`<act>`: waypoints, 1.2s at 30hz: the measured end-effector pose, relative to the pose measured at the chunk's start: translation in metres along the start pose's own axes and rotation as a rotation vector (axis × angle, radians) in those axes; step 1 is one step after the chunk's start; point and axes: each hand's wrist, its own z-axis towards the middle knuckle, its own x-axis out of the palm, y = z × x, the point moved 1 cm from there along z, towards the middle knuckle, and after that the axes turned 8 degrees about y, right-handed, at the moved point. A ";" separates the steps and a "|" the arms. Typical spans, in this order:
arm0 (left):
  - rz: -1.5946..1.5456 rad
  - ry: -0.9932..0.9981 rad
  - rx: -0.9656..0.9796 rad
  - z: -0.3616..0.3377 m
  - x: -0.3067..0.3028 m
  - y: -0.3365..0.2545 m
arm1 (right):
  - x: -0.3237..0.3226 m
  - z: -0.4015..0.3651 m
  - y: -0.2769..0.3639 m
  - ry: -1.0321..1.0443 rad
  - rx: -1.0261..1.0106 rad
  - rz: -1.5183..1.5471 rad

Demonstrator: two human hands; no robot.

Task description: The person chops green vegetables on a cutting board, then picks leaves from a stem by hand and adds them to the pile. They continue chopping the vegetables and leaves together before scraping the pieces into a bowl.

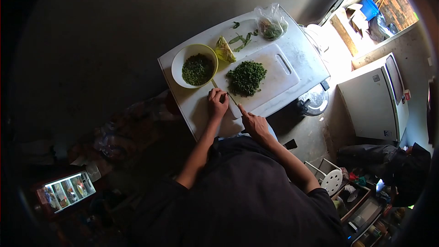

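Observation:
My left hand (pixel 218 102) is closed at the near left edge of the white cutting board (pixel 281 82). A thin green stalk (pixel 214 83) sticks out beyond its fingers. My right hand (pixel 254 123) grips a knife (pixel 233 100), index finger stretched along it, the blade pointing toward the left fingertips. The knife's handle is hidden in the palm. A heap of finely chopped greens (pixel 247 78) lies on the board just beyond the knife. Left of the board stands a white bowl (pixel 177 69) with a yellow-green rim, holding more chopped greens (pixel 197 69).
A yellow-green packet (pixel 224 49) stands between bowl and board. Loose green pieces (pixel 244 41) and a clear plastic bag (pixel 273 23) with greens lie at the table's (pixel 304 59) far side. A lidded pot (pixel 315 100) and a white refrigerator (pixel 370 98) are to the right.

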 end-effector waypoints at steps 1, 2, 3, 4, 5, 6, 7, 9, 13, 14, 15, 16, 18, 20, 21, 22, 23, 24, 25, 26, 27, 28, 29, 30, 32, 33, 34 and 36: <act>-0.006 -0.001 -0.006 0.000 0.001 0.000 | 0.000 -0.001 0.000 -0.005 -0.003 -0.003; -0.014 -0.003 -0.012 0.000 0.002 0.000 | 0.000 -0.001 0.001 -0.011 -0.006 -0.007; -0.013 -0.004 -0.014 0.000 0.001 -0.001 | 0.002 -0.002 0.001 -0.009 -0.007 -0.008; -0.012 -0.005 -0.010 0.000 0.000 -0.002 | 0.004 -0.001 0.001 -0.019 -0.012 -0.019; -0.010 -0.006 -0.006 0.000 -0.001 -0.003 | 0.006 -0.001 0.001 -0.028 -0.016 -0.029; -0.009 -0.008 -0.007 -0.001 -0.001 -0.002 | 0.009 0.001 0.000 -0.026 -0.018 -0.029; -0.009 -0.009 -0.004 -0.001 -0.001 -0.001 | 0.013 0.003 -0.001 -0.024 -0.012 -0.039; -0.011 -0.008 0.001 -0.001 0.000 0.001 | 0.020 0.009 -0.003 -0.023 -0.003 -0.048; -0.017 -0.045 0.024 -0.002 0.003 0.002 | 0.026 0.027 -0.005 -0.053 -0.014 -0.051; -0.012 -0.049 0.025 -0.001 0.002 0.002 | 0.026 0.030 -0.004 -0.055 -0.010 -0.041; -0.009 -0.051 0.027 -0.001 0.001 0.001 | 0.023 0.029 -0.003 -0.057 -0.014 -0.041; -0.006 -0.040 0.020 -0.001 0.001 0.000 | 0.020 0.024 -0.004 -0.051 -0.021 -0.029; -0.003 -0.032 0.011 0.000 -0.001 0.000 | 0.019 0.015 -0.009 -0.042 -0.030 -0.021; 0.006 -0.034 0.027 0.000 -0.002 -0.002 | 0.022 0.009 -0.017 -0.025 -0.034 -0.002; 0.003 -0.035 0.026 -0.001 -0.001 -0.001 | 0.020 0.008 -0.018 -0.024 -0.032 -0.005; -0.034 -0.029 -0.004 -0.001 -0.001 0.001 | 0.018 0.007 -0.019 -0.032 -0.032 0.005; -0.071 -0.021 -0.034 -0.002 0.000 0.003 | 0.016 0.006 -0.020 -0.039 -0.032 0.016; -0.071 -0.020 -0.033 -0.001 -0.002 0.000 | 0.014 0.007 -0.019 -0.040 -0.031 0.017; -0.075 -0.015 -0.009 -0.001 -0.005 -0.002 | 0.012 0.008 -0.018 -0.053 -0.023 0.033; -0.079 -0.009 0.015 -0.001 -0.007 -0.004 | 0.011 0.007 -0.017 -0.065 -0.015 0.050; -0.078 -0.006 0.018 0.000 -0.009 -0.006 | 0.009 0.007 -0.015 -0.068 -0.014 0.053; -0.069 -0.005 0.029 0.000 -0.010 -0.007 | 0.007 0.007 -0.013 -0.071 -0.021 0.032; -0.060 -0.004 0.039 0.001 -0.011 -0.009 | 0.007 0.006 -0.012 -0.073 -0.028 0.011; -0.061 -0.002 0.038 0.000 -0.010 -0.008 | 0.007 0.006 -0.011 -0.072 -0.027 0.012; -0.041 -0.016 0.028 -0.001 -0.006 -0.004 | 0.009 0.005 -0.010 -0.083 -0.061 0.060; -0.041 -0.016 0.027 -0.002 -0.005 -0.003 | 0.008 0.004 -0.009 -0.082 -0.060 0.060; -0.036 -0.024 0.029 -0.002 -0.004 -0.002 | 0.007 0.003 -0.008 -0.052 -0.052 0.054; -0.032 -0.031 0.031 -0.001 -0.004 -0.001 | 0.002 0.000 -0.005 -0.023 -0.042 0.049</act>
